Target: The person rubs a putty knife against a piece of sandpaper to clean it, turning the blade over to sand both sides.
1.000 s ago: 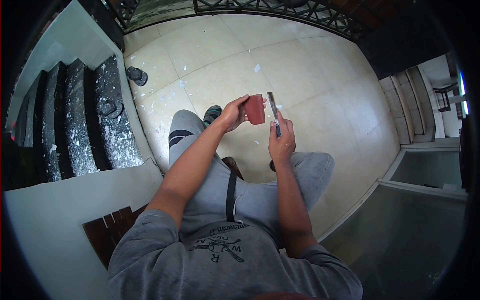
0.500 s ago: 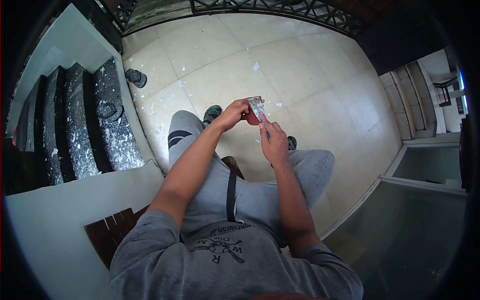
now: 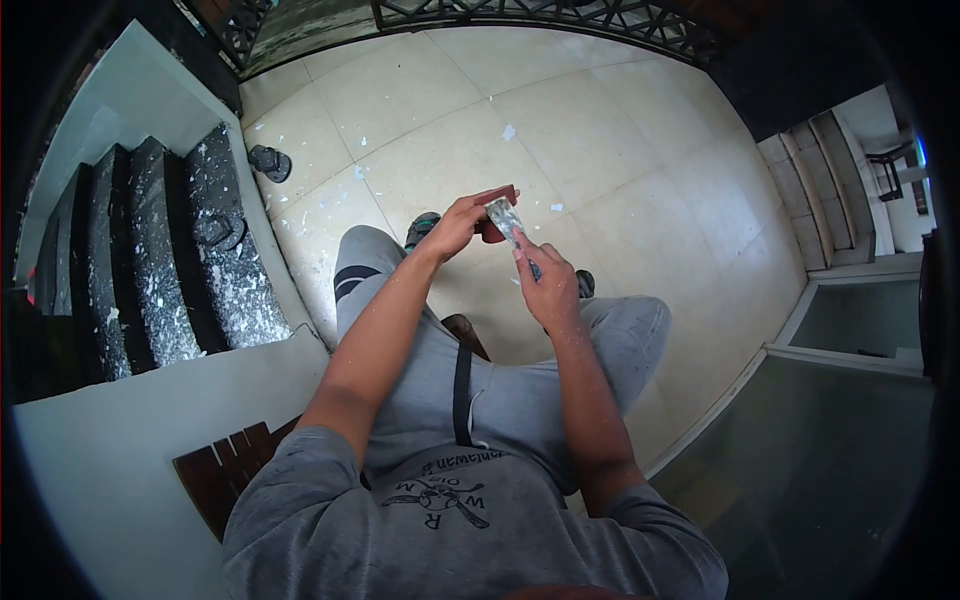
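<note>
My left hand [image 3: 453, 229] is closed on a bent, reddish-brown sheet that looks like sandpaper [image 3: 497, 193], folded behind a blade. In my right hand [image 3: 549, 284] is a putty knife [image 3: 505, 217], its flat metal blade spotted with whitish residue and angled up to the left. The fingers wrap its handle, which is mostly hidden, and the index finger reaches along it. The blade lies against or just in front of the sheet; actual contact is hard to make out. Both hands are held above the floor, between my knees.
Whitish flakes lie scattered on the tiled floor [image 3: 430, 150] and the dark steps [image 3: 165, 270] at left. One grey sandal [image 3: 270, 163] is on the floor, another [image 3: 220, 231] on a step. A wooden slatted seat [image 3: 235, 465] shows beside me; glass panels [image 3: 800, 450] stand at right.
The sheet has turned and now shows as a folded edge above the blade. The putty knife blade has shifted slightly left and down. Both hands keep their holds.
</note>
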A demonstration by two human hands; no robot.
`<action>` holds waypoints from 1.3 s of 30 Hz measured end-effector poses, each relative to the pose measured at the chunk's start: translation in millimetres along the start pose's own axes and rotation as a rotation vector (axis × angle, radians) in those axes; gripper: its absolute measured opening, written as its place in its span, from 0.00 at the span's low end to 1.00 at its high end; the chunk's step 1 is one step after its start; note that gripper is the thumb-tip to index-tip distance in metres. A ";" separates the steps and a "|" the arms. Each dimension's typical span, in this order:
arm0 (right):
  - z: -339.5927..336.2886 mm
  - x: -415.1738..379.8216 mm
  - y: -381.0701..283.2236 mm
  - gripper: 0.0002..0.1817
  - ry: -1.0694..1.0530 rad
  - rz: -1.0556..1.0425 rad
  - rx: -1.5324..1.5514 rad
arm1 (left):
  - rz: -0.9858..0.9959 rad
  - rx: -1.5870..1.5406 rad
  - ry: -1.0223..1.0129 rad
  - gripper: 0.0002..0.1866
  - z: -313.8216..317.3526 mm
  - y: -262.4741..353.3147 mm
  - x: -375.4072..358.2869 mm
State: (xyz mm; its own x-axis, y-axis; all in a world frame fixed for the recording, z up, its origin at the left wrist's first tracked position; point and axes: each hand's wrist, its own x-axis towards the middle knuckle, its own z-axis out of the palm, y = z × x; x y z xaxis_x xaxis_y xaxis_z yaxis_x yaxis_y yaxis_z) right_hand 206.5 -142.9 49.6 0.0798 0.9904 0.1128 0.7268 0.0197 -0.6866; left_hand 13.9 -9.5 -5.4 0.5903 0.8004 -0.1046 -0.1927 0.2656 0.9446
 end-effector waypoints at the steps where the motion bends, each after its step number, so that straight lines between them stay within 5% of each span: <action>1: -2.1 1.9 1.9 0.21 0.028 0.009 -0.016 | 0.000 -0.001 0.006 0.29 -2.0 -2.7 0.3; 11: -0.2 2.0 3.3 0.21 0.058 0.108 -0.043 | -0.124 0.051 0.046 0.30 -0.3 -10.1 -4.2; 13: 4.0 -0.7 -2.9 0.21 0.059 -0.030 -0.033 | -0.136 0.066 0.017 0.30 3.3 2.3 -2.9; 21: 4.9 -2.1 -1.9 0.21 0.070 -0.030 -0.079 | -0.084 -0.395 -0.143 0.31 0.0 4.2 -1.1; 27: 6.8 -2.1 -3.4 0.22 0.013 0.080 -0.061 | -0.100 -0.292 0.013 0.37 6.8 6.3 -2.0; 39: 9.5 2.3 -3.7 0.21 0.052 0.058 -0.187 | -0.209 -0.351 0.092 0.29 9.4 7.4 0.0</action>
State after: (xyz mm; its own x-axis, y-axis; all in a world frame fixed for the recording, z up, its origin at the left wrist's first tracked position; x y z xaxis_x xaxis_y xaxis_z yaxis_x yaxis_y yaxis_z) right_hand 197.6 -139.4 45.6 0.1568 0.9807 0.1167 0.8336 -0.0680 -0.5482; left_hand 19.8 -12.6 4.5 0.5757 0.7503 -0.3252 -0.3412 0.5818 0.7383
